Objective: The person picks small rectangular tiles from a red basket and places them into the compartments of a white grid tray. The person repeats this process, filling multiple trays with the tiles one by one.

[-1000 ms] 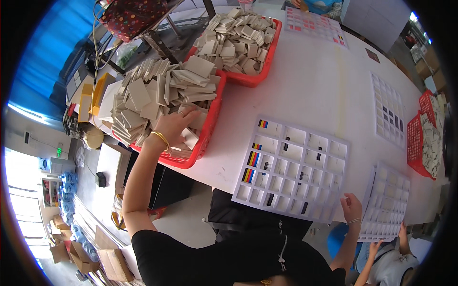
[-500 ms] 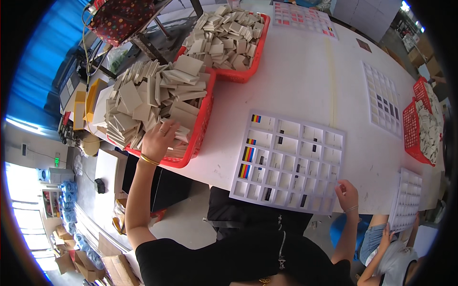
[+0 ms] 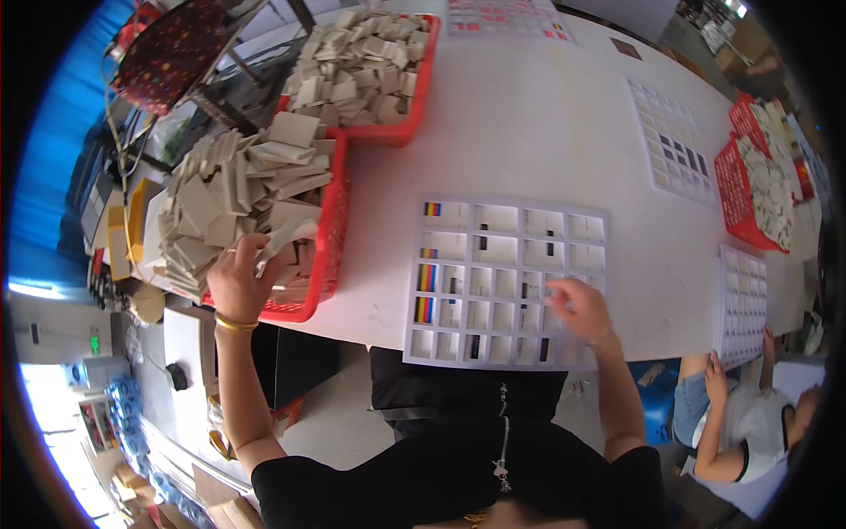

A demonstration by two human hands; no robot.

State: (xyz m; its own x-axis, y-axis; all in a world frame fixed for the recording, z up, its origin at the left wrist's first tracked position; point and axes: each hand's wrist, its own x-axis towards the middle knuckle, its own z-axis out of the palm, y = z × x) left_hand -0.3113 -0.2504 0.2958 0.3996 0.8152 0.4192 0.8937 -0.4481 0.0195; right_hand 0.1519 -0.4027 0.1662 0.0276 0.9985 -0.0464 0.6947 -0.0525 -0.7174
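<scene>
My left hand [image 3: 240,280] reaches into the near red basket [image 3: 331,256], its thumb and fingers closed on a flat white piece [image 3: 287,236] tilted above the others. A heap of similar flat white pieces [image 3: 207,207] fills that basket. In front of me lies a white compartment tray [image 3: 507,264], with striped colour labels and dark labels in some of its cells. Over the tray's right side hovers my right hand [image 3: 582,310], fingers partly curled. Motion blurs its fingertips, so whether it holds anything is unclear.
A second red basket [image 3: 427,84] of white pieces stands behind the first. Other compartment trays [image 3: 671,145] and a red basket [image 3: 736,198] are farther right. At the right edge a person [image 3: 736,432] holds another tray [image 3: 742,304]. A dotted bag [image 3: 181,57] rests at far left.
My left hand has closed on a flat white piece and lifted it slightly. My right hand has moved from the tray's right edge to over its cells. The whole view has shifted.
</scene>
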